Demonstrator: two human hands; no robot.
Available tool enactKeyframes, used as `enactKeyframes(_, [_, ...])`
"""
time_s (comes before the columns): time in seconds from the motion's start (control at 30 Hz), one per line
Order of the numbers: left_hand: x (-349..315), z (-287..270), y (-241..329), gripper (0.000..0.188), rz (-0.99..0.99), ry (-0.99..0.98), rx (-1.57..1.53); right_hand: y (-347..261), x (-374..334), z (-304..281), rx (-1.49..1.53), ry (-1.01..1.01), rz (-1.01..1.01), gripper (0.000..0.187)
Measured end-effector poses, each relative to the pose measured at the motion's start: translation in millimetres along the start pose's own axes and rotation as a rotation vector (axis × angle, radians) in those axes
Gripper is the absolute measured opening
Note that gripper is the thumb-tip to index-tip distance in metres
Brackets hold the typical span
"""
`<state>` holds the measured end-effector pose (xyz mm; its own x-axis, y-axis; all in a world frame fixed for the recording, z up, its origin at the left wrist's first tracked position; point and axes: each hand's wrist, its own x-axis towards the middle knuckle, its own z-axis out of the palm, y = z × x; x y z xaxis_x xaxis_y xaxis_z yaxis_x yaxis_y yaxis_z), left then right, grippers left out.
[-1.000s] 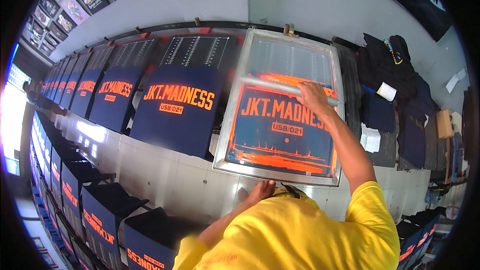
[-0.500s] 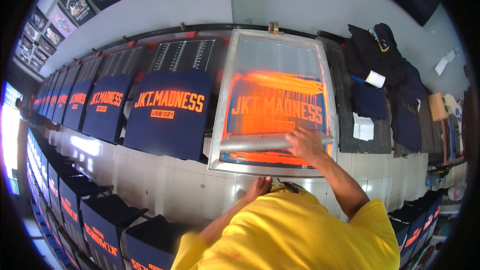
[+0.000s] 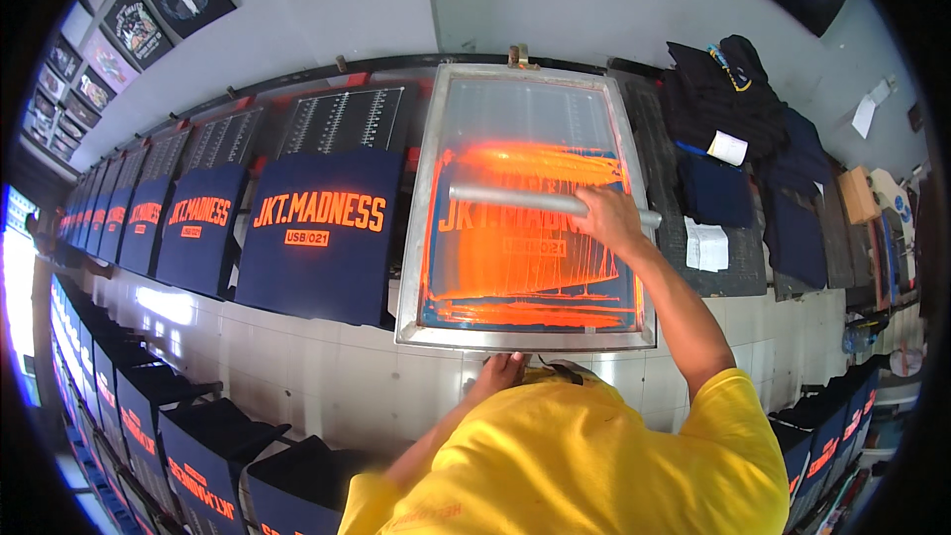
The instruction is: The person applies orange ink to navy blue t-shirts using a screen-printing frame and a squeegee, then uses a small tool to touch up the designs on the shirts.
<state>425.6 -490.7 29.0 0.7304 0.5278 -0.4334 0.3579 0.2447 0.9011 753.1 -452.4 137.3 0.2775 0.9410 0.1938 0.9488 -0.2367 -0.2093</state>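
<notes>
My right hand [image 3: 609,218] is closed around a long metal-handled squeegee [image 3: 515,200], which lies crosswise over the upper part of the print on a silk screen. The screen's metal frame [image 3: 408,277] rests over a dark blue garment panel, whose orange lettering shows through the mesh. Bright orange ink [image 3: 535,159] forms a thick band beyond the squeegee, and streaks cover the mesh on the near side. My left hand [image 3: 503,371] is curled at the frame's near edge; its fingertips are partly hidden, and what they hold cannot be made out.
A row of printed navy panels [image 3: 317,258] on boards runs off to the left. At the right are folded dark garments [image 3: 718,188], a white paper [image 3: 706,246] and a cardboard box [image 3: 858,194]. More printed panels [image 3: 198,456] hang on boards behind me at the lower left.
My right hand has pushed the squeegee from the near end of the screen to the far part of the print. The left hand stays by the near edge; the whole view has shifted slightly.
</notes>
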Motion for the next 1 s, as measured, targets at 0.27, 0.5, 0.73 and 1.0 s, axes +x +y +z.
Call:
enactKeyframes(0.27, [5.6,4.8,-19.2,0.032,0.146,0.088,0.151,33.2,45.1,23.9,-0.031,0.050,-0.080,0.021])
enactKeyframes(0.5, [6.5,6.2,-39.4,0.026,0.074,0.045,-0.114,11.3,22.6,4.3,0.044,-0.115,-0.045,0.021])
enactKeyframes(0.73, [13.3,2.1,-56.6,0.033,0.031,-0.002,-0.108,-43.7,-78.2,-2.8,0.044,-0.225,0.012,0.028])
enactKeyframes(1.0, [19.4,-9.6,-36.1,0.032,-0.095,-0.186,-0.237,-82.0,-172.8,28.0,-0.047,0.032,-0.124,0.049])
